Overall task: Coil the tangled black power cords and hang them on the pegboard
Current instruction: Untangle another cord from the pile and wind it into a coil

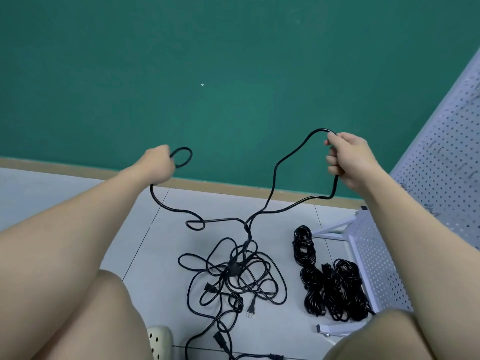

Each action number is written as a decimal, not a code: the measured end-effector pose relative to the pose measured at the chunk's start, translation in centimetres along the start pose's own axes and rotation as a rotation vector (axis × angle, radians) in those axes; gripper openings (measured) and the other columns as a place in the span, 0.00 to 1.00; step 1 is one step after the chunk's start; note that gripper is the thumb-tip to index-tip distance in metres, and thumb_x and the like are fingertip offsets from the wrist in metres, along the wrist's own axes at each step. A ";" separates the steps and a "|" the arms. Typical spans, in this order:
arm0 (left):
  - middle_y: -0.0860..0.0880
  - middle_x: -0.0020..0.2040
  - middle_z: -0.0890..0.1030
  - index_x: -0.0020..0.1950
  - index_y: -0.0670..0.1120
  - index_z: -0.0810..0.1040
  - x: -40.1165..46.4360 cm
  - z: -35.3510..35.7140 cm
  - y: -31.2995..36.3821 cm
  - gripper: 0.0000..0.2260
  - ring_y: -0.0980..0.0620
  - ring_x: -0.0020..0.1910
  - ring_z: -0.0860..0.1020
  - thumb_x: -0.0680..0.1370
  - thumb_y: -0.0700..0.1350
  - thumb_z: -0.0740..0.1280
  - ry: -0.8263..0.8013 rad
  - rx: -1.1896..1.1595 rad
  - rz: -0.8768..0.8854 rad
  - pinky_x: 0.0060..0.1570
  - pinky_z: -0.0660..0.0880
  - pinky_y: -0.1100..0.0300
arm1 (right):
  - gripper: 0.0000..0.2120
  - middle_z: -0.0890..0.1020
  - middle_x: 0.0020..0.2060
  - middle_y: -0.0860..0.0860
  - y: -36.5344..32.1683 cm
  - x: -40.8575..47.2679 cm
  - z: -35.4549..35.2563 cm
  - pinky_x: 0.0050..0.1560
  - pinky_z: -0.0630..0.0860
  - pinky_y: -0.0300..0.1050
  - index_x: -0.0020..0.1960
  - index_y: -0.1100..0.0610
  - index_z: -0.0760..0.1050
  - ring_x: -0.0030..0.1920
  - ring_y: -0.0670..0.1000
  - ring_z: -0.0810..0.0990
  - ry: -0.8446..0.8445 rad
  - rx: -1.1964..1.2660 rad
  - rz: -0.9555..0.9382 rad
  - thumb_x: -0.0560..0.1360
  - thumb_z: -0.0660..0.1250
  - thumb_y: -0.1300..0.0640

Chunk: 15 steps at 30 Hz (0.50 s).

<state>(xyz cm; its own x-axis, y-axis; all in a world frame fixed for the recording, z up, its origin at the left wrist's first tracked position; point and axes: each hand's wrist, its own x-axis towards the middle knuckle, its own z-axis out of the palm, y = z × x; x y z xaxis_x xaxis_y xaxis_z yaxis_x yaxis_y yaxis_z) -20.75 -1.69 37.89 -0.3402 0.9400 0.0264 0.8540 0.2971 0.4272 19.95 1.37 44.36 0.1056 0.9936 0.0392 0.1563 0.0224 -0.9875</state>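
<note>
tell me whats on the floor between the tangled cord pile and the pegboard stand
In the head view, bundled black cords lie on the tile between the tangled cord pile and the white pegboard stand.

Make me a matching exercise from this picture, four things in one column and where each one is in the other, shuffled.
1 left hand
2 tangled cords
3 coiled bundles
4 pegboard

A loose on the floor tiles
B standing at the right edge
C lying beside the pegboard's foot
D gripping a small loop

Pairs: 1-D, 2-A, 3-C, 4-B
</note>
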 end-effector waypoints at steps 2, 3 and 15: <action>0.40 0.53 0.79 0.59 0.43 0.73 -0.1 0.9 1.2 0.08 0.41 0.44 0.76 0.83 0.43 0.59 -0.039 0.058 0.104 0.43 0.74 0.52 | 0.13 0.63 0.28 0.47 -1.0 -0.7 0.9 0.23 0.55 0.36 0.44 0.56 0.72 0.24 0.45 0.58 -0.071 0.090 -0.026 0.87 0.59 0.54; 0.40 0.56 0.79 0.64 0.45 0.73 -0.4 1.2 1.9 0.11 0.41 0.47 0.77 0.82 0.44 0.60 -0.089 0.097 0.139 0.46 0.74 0.52 | 0.13 0.62 0.27 0.46 -1.7 -1.1 1.5 0.22 0.55 0.36 0.44 0.56 0.71 0.24 0.45 0.58 -0.107 0.145 -0.039 0.87 0.58 0.55; 0.52 0.63 0.81 0.73 0.53 0.72 -9.1 7.3 12.5 0.21 0.48 0.61 0.81 0.81 0.55 0.68 -0.912 0.067 0.536 0.70 0.71 0.50 | 0.15 0.60 0.26 0.46 -6.8 -3.8 6.7 0.21 0.53 0.36 0.45 0.57 0.69 0.24 0.43 0.54 -0.186 0.680 -0.081 0.88 0.54 0.55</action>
<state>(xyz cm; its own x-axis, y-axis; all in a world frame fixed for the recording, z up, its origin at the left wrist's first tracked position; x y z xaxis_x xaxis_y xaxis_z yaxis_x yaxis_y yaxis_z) -4.05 -5.29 36.38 0.4875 0.7134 -0.5034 0.8344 -0.2109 0.5092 11.91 -1.84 49.89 -0.0590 0.9869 0.1500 -0.4977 0.1011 -0.8615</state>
